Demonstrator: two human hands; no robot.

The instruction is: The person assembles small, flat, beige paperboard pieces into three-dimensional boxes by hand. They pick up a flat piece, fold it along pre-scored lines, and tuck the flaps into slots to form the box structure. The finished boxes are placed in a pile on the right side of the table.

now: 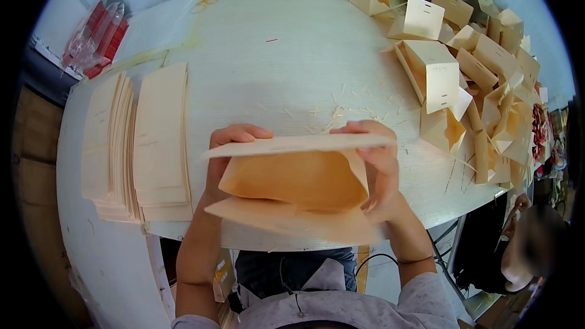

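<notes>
Between my two hands, above the near part of the table, is a tan paper box (pixel 298 176) with its mouth toward me and flaps spread above and below the opening. My left hand (pixel 228 146) grips its left side, fingers over the upper flap's edge. On the other side my right hand (pixel 379 167) holds the box, its fingers curled at the right wall. The lower flap is smeared by motion. To the left lie two stacks of flat tan cardboard sheets, a nearer-edge stack (pixel 113 140) and a second stack (pixel 161 134) beside it.
Many opened tan paper boxes (pixel 487 85) are heaped at the right. Thin pale paper strips (pixel 335 119) are scattered mid-table. Red items in clear plastic (pixel 97 36) lie at the far left, and a small red strip (pixel 272 40) farther back. Another person (pixel 512 250) sits at the lower right.
</notes>
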